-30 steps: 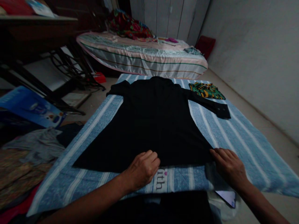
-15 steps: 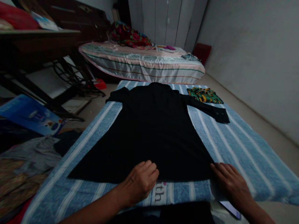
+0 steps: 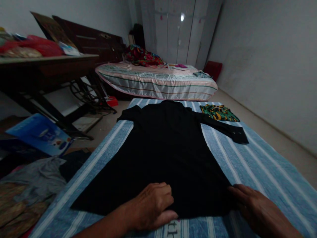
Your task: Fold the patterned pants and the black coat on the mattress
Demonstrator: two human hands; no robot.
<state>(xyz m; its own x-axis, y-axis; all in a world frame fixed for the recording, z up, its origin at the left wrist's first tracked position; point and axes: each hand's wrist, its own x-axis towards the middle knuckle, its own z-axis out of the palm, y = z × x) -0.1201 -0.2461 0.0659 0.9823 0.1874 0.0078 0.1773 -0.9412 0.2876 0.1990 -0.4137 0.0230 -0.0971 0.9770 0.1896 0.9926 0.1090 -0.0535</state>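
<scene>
Shirt point(image 3: 168, 148) spread flat on the tabletop point(image 3: 267, 165), collar point(image 3: 172, 103) toward the far edge.
One sleeve point(image 3: 127, 114) lies at the left edge; the left hand point(image 3: 152, 206) is curled over the hem point(image 3: 198, 211) by the near edge, its grip unclear; a folded cloth point(image 3: 220, 114) sits near the far right corner; the right hand point(image 3: 252, 203) touches the hem's right end, whether pinching I cannot tell.
</scene>
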